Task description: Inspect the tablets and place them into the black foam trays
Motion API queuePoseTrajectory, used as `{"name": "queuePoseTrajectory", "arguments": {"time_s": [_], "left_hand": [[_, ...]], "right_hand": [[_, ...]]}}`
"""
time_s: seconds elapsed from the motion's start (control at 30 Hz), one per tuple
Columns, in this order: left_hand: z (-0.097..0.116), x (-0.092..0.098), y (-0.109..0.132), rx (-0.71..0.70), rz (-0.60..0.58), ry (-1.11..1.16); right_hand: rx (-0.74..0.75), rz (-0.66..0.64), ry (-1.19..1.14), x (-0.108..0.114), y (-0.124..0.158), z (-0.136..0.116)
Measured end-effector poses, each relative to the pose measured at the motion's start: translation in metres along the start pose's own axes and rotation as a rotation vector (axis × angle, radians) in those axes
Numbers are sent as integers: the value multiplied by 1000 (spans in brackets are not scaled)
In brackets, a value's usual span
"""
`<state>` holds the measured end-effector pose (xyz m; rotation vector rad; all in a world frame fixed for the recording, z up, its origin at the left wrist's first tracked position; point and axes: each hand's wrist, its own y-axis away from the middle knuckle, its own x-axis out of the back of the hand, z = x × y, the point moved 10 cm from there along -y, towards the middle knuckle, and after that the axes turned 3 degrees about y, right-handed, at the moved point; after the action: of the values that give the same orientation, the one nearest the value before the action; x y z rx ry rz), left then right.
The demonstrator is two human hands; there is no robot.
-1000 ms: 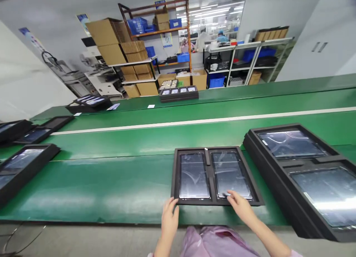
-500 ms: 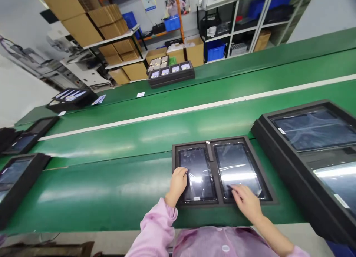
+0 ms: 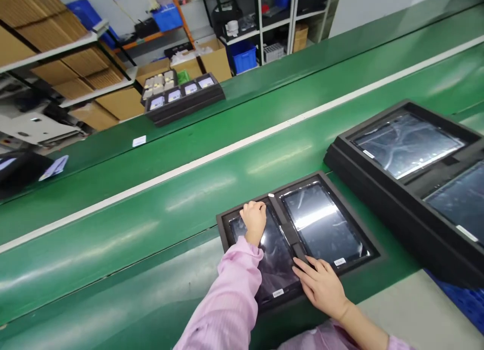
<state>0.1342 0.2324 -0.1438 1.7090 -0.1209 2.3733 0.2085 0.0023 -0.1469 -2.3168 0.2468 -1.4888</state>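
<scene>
In the head view, a shallow black foam tray with two pockets [image 3: 286,229] lay on the green conveyor belt [image 3: 151,224], and we place everything from that tray. Each pocket held a dark, glossy rectangular screen panel. Their long axes ran from the tray's near right end to its far left end.

Our left hand [image 3: 254,220] sat at the tray's far end, on the far short edge of the left screen panel [image 3: 276,254]. Its fingers were curled together there, and we could not tell whether they pinched the edge. That panel stretched back from those fingers towards us.

Our right hand [image 3: 321,284] lay flat at the tray's near end. Its fingers [image 3: 302,266] were spread across the divider, beside the right screen panel [image 3: 321,224]. A larger black tray [image 3: 340,158] stood to the right, well apart.
</scene>
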Motion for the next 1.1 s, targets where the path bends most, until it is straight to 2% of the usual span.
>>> {"name": "queuePoseTrajectory", "arguments": {"time_s": [0.3, 0.43, 0.6, 0.7, 0.8, 0.87, 0.93, 0.97, 1.03, 1.1], "left_hand": [[3, 1, -4, -21, 16, 24], [4, 1, -4, 8, 73, 59], [6, 12, 7, -98, 117, 146], [-11, 33, 42, -226, 82, 238], [-51, 61, 108, -272, 81, 321], [-85, 76, 157, -197, 126, 345], [-132, 85, 199, 72, 249, 502], [-143, 82, 214, 120, 265, 637], [-151, 73, 226, 155, 273, 818], [-138, 66, 211, 68, 250, 873]], "right_hand": [[-16, -89, 82, -5, -3, 1], [-11, -88, 89, -5, -3, 1], [-4, -78, 92, -3, -4, 1], [-18, -77, 73, -1, -4, 3], [-66, -63, 17, 0, -5, 6], [-125, -49, -11, 0, -6, 8], [-181, -43, -9, -1, -9, 9], [-202, -38, 4, -1, -10, 8], [-228, -18, 35, 0, -13, 6], [-232, 0, 53, 1, -15, 3]]}}
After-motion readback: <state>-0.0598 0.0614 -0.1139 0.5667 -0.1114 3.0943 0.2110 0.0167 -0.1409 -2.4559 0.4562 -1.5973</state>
